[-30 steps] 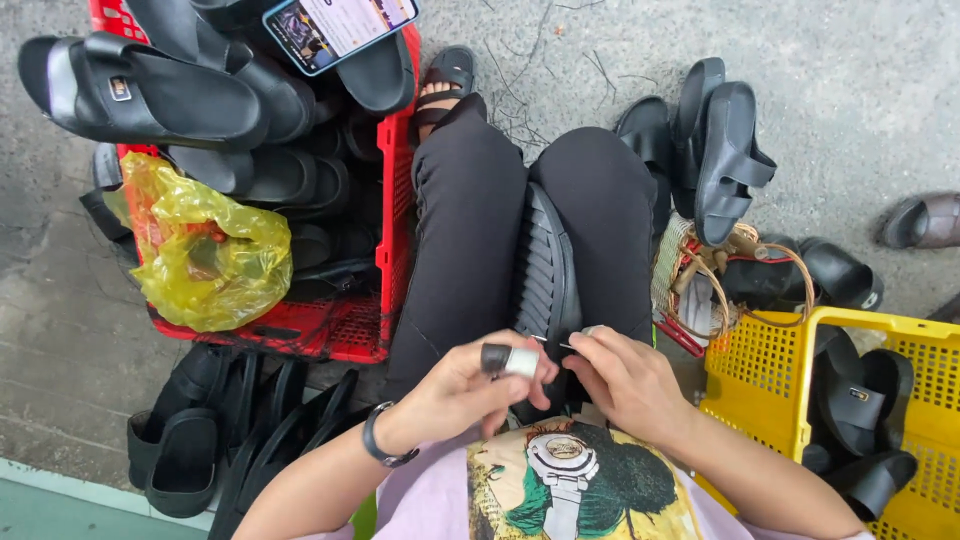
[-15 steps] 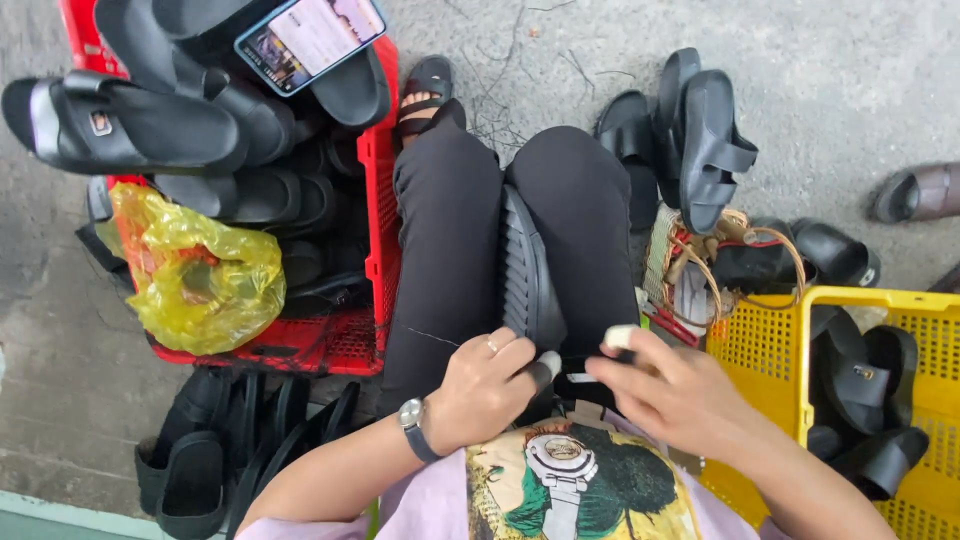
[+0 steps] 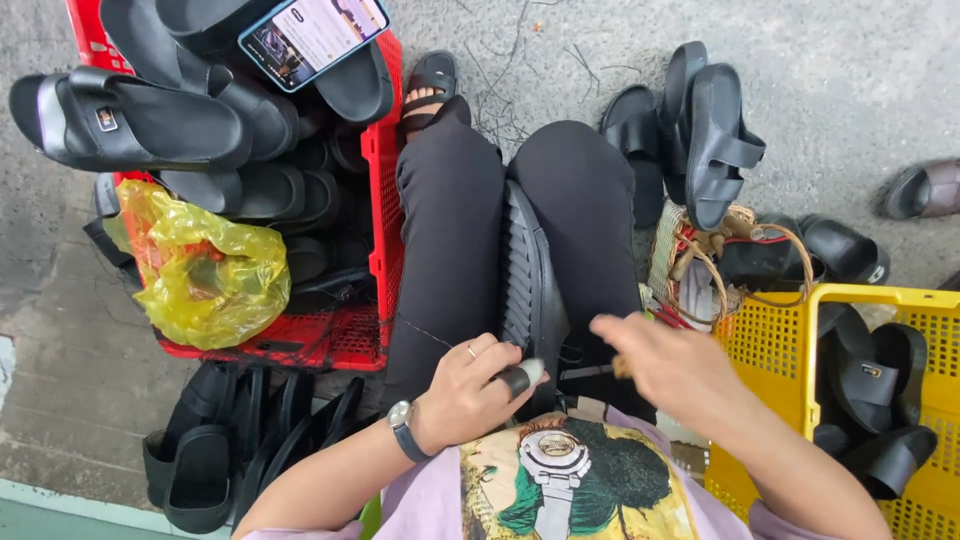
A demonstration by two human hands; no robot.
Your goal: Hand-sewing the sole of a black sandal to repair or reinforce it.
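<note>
- Half a second back the right hand point(image 3: 672, 368) sat close against the left at the heel of the black sandal point(image 3: 528, 275); now it has pulled off to the right and the two hands are apart.
- The left hand point(image 3: 470, 392) has barely shifted: it stays curled at the near end of the sandal, a dark thimble-like cap on one finger pressing there.
- The right hand is blurred. Something small and tan shows at its fingertips, but I cannot tell what it is, nor whether the fingers are closed on it.
- A thin dark thread point(image 3: 425, 331) crosses the left thigh; its ends are too fine to follow.
- The sandal stands on edge, wedged between the person's knees, ribbed sole facing left. Its long axis runs straight away from the body, near end at the hands, far end toward the feet.
- The near end is partly hidden behind the left hand.
- A red crate point(image 3: 385, 190) of sandals is on the left, a yellow basket point(image 3: 760, 335) on the right.
</note>
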